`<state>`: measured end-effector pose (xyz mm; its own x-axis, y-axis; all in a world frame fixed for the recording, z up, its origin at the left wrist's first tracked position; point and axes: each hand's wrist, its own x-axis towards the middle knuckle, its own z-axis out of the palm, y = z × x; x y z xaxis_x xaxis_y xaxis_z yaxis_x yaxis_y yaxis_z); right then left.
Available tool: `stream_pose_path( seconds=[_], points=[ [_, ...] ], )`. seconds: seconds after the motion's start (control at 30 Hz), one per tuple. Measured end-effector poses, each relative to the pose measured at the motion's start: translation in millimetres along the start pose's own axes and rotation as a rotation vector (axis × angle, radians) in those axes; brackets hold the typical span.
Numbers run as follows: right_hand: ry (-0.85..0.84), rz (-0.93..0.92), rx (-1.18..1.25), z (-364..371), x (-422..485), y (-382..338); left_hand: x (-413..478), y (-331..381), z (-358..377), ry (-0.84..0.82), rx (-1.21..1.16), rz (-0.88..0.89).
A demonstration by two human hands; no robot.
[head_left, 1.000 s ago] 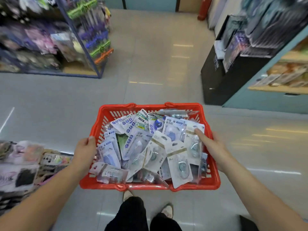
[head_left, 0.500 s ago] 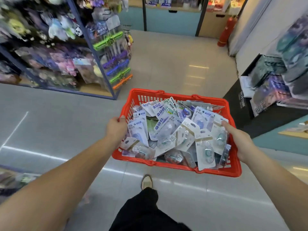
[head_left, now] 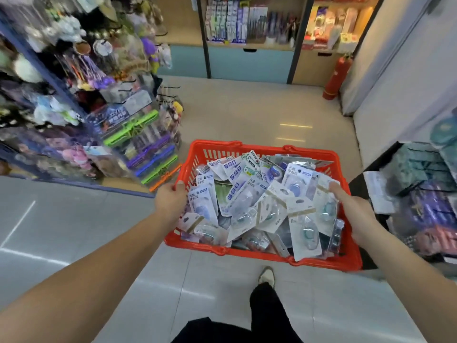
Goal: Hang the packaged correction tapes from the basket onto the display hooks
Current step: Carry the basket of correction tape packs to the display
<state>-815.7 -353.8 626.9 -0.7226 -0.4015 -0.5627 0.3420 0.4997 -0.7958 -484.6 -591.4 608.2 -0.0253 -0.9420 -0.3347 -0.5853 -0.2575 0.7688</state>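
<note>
A red plastic basket (head_left: 262,149) is carried in front of me above the shop floor, heaped with several packaged correction tapes (head_left: 257,206) in white and blue blister cards. My left hand (head_left: 170,201) grips the basket's left rim, thumb over the edge. My right hand (head_left: 356,211) grips the right rim, its thumb lying on the packs. A display rack (head_left: 138,134) with hooks, coloured clips and hanging goods stands to the left of the basket.
Stationery shelves (head_left: 249,23) line the far wall, with a red fire extinguisher (head_left: 337,75) by a white wall on the right. A low dark shelf of goods (head_left: 425,184) sits close to the right. Grey tiled floor (head_left: 247,112) stretches ahead; my leg and shoe (head_left: 267,277) show below.
I have walked forward and looked up: the far shelves and extinguisher have come into view, the hook rack is nearer on the left. Both hands keep their grip on the basket.
</note>
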Motion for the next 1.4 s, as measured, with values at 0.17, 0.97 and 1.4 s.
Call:
stream_pose_path(
  seconds=[0.17,0.97,1.4],
  points=[
    [-0.067,-0.053,-0.044,19,104,-96,82,72,51,0.069,0.026,-0.015],
    [-0.151,-0.108,-0.128,263,578,-541,621,417,200,0.23,0.104,0.008],
    [-0.373,-0.096,-0.166,413,831,-749,830,553,243,0.403,0.036,-0.183]
  ],
)
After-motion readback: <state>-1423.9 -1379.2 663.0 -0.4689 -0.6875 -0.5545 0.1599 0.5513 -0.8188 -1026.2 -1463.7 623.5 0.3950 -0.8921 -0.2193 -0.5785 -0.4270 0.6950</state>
